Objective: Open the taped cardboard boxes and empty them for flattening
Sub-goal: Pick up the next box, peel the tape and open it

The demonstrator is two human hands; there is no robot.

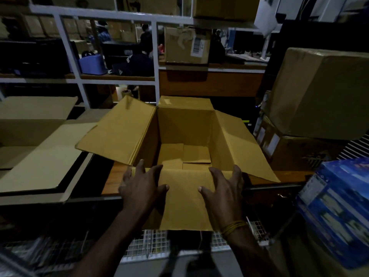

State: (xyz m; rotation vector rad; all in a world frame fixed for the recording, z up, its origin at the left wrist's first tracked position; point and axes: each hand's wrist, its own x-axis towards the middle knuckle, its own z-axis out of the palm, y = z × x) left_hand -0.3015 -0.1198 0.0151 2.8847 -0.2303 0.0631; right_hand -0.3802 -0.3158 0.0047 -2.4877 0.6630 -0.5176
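Note:
An open brown cardboard box (185,128) stands on a wooden surface in the middle of the view, its four flaps folded outward. Inside I see only the bottom flaps. My left hand (139,182) rests with spread fingers on the near flap (183,198), by its left corner. My right hand (223,188) lies on the same flap at its right side, fingers spread and lightly bent over the box edge. A yellow band circles my right wrist.
Flattened cardboard sheets (40,156) lie at the left. Taped boxes (319,92) are stacked at the right, with a blue printed box (337,212) nearer me. A white shelf frame (153,56) holding boxes stands behind. Wire mesh (151,244) sits below the flap.

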